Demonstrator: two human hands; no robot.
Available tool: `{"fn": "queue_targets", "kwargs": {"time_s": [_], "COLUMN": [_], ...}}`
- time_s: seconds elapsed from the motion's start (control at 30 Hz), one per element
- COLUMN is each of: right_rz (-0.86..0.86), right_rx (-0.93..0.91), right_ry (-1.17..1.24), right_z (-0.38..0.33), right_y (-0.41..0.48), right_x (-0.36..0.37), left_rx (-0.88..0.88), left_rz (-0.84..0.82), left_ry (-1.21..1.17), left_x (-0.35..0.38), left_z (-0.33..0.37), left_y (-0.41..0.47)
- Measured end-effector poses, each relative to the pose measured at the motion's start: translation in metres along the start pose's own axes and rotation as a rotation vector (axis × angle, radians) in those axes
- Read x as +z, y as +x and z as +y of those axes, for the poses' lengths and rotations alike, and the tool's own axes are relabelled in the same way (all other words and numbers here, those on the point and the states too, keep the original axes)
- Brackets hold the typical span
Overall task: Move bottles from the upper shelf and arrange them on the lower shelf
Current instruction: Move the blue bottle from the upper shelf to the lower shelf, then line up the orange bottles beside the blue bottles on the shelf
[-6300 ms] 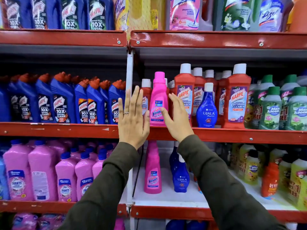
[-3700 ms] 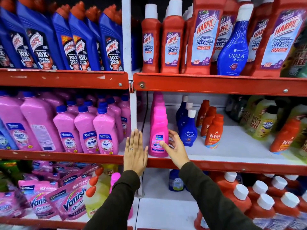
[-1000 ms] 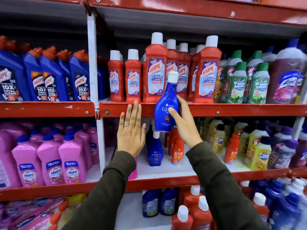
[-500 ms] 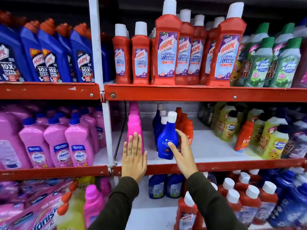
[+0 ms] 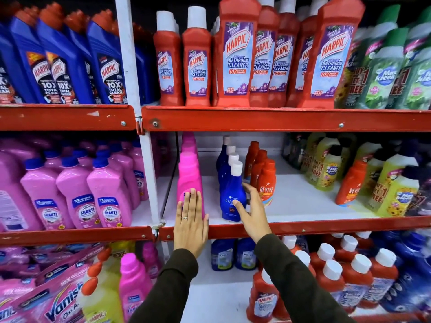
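A blue Ujala bottle (image 5: 231, 194) with a white cap stands upright at the front of the lower shelf (image 5: 303, 227), heading a row of like blue bottles. My right hand (image 5: 250, 207) wraps its lower half, thumb on the label and fingers behind. My left hand (image 5: 190, 223) lies flat, fingers together, against the front pink Vanish bottle (image 5: 189, 180) and the shelf's red lip. Red Harpic bathroom cleaner bottles (image 5: 236, 54) fill the upper shelf (image 5: 256, 118) above.
Orange Revive bottles (image 5: 267, 180) stand just right of the blue row, another (image 5: 351, 183) farther right beside yellow-green Max Kleen bottles (image 5: 396, 190). Bare white shelf lies between them. A white upright post (image 5: 149, 178) divides off pink Shakti bottles (image 5: 109, 194) on the left.
Over the last second my right hand carried the blue bottle from the upper shelf's edge down onto the lower shelf, where it now stands. My left hand dropped with it to the pink bottle.
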State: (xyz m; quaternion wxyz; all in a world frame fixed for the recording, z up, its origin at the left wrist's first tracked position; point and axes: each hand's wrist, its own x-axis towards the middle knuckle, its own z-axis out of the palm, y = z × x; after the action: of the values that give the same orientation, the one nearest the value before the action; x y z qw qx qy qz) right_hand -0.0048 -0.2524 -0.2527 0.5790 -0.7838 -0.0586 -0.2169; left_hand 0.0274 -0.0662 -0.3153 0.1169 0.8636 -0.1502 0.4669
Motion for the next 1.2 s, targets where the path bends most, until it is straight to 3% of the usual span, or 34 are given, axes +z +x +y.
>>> {"fn": "queue_targets", "kwargs": {"time_s": [0.4,0.67,0.93,1.2], "right_rz": [-0.055,-0.106,0.266,0.667], "right_rx": [-0.020,-0.020,-0.177,0.049], "right_ry": [-0.018,0.062,-0.179,-0.372], "right_z": [0.009,0.009,0.016,0.047], "right_y": [0.006,0.006,0.018,0.054], "right_x": [-0.004,-0.018,-0.101,-0.205], "left_rx": [-0.033,-0.026,-0.022,0.014], "left_rz": [-0.014,-0.079,-0.077,-0.014], "left_ry": [0.026,-0.014,-0.032,0.001], "left_x": [-0.004,-0.005,0.019,0.042], "left_z": [0.006,0.055,0.106,0.112], "left_y": [-0.001,0.005,0.024,0.026]}}
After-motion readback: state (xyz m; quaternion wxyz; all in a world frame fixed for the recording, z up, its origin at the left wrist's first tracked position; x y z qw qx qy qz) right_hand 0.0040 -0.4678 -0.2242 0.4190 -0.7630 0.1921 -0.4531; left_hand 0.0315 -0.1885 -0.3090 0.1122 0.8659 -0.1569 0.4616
